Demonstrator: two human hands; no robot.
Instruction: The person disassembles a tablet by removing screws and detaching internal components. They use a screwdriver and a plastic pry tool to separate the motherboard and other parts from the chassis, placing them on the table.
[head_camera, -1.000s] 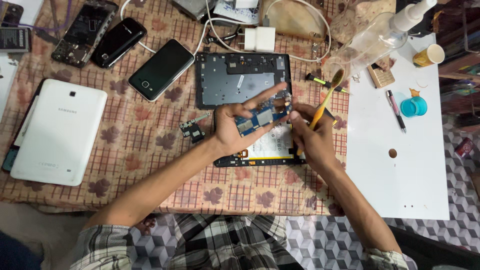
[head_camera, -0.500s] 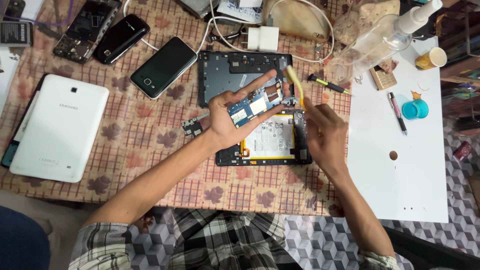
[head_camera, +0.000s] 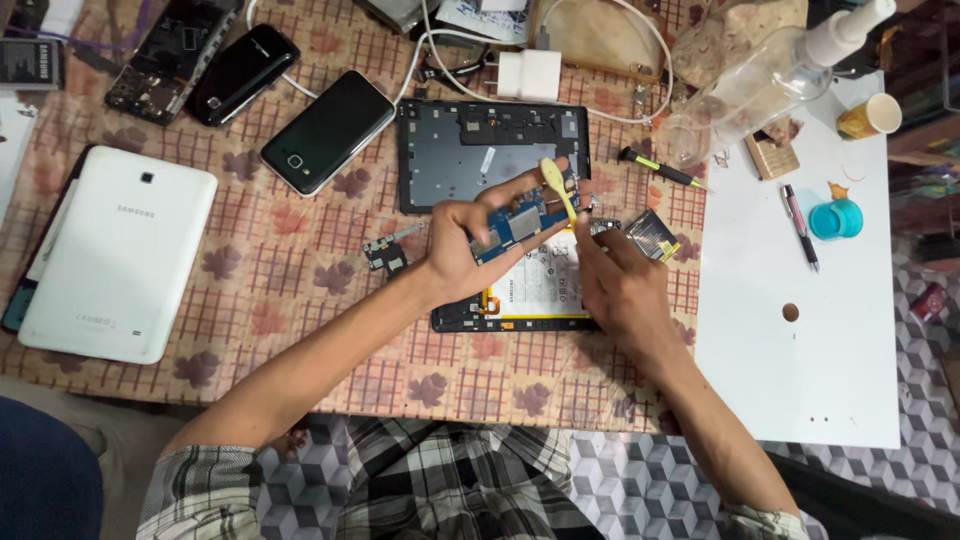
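Circuit board (head_camera: 520, 222) above opened tablet (head_camera: 530, 290), back cover (head_camera: 470, 150) behind, white tablet (head_camera: 115, 255) far left.

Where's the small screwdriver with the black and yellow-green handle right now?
In the head view, the screwdriver lies right of the dark grey back cover, beside the clear spray bottle.

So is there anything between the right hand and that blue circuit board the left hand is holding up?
Only the yellow plastic pry tool, which the right hand itself holds up against the blue circuit board. The left hand grips the board from the other side, above the opened tablet. Nothing else visible lies between them.
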